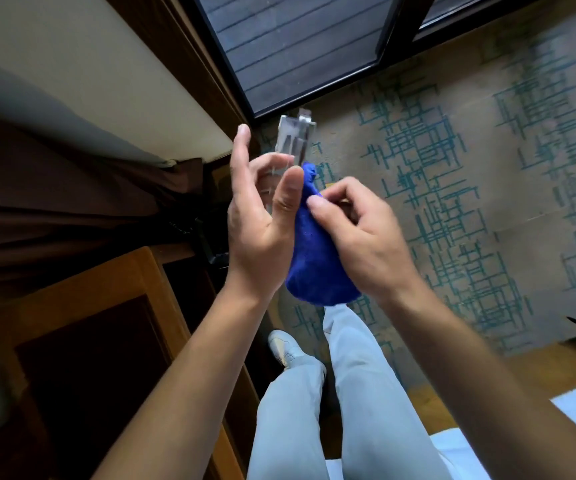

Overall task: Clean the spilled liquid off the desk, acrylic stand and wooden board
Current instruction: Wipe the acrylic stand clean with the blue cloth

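The acrylic stand is held up in mid-air, and everything else sits around it. The left hand is at its left and lower side, thumb against its near face. The cloth hangs just right of and below the stand, touching its lower edge, with the right hand on the cloth's right. Below the stand lie the carpet and the person's legs. Beyond it is a window; left of it, a wooden cabinet.
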A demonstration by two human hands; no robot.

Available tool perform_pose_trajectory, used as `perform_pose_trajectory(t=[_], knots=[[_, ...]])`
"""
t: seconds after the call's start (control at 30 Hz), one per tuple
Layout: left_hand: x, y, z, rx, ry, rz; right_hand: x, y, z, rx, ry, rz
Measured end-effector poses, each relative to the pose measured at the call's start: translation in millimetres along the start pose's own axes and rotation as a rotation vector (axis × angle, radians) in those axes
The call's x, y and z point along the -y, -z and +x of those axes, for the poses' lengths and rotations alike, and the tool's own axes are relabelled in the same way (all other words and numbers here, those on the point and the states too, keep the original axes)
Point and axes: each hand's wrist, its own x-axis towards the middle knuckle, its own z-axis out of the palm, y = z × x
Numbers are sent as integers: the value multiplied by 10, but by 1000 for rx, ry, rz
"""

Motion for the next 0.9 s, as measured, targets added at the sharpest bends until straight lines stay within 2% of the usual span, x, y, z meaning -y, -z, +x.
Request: perform_pose_trajectory(t=[0.07, 0.13, 0.17, 0.23, 0.3, 0.37, 0.43, 0.5, 0.57, 0.67, 0.77, 0.9], knots=[[20, 29, 1, 36, -99, 161, -24, 75, 8, -15, -90, 256], [57, 70, -29, 79, -136, 283, -7, 175, 74, 5, -132, 402], [86, 95, -47, 95, -147, 331, 2, 217, 117, 33, -118, 386], [129, 134, -83, 105, -186, 403, -3, 252, 199, 59, -50, 174], [122, 115, -123, 87, -241, 479, -13, 240, 252, 32, 1, 1], [103, 80, -159, 72, -262, 535, -61, 238, 276, -4, 28, -70], [85, 114, -151, 129, -178, 509, -126, 269, 279, -22, 58, -144], [52, 214, -81, 226, 31, 318, -171, 332, 280, 0, 70, -160], [67, 340, 6, 282, 214, 148, -186, 403, 286, 37, 45, -45], [89, 442, 50, 357, 315, 109, -176, 475, 283, 72, 2, 163], [27, 399, -29, 416, 378, -1, -176, 506, 282, 152, 8, 121], [101, 452, -49, 410, 490, -113, -95, 786, 377, 26, 46, 62]])
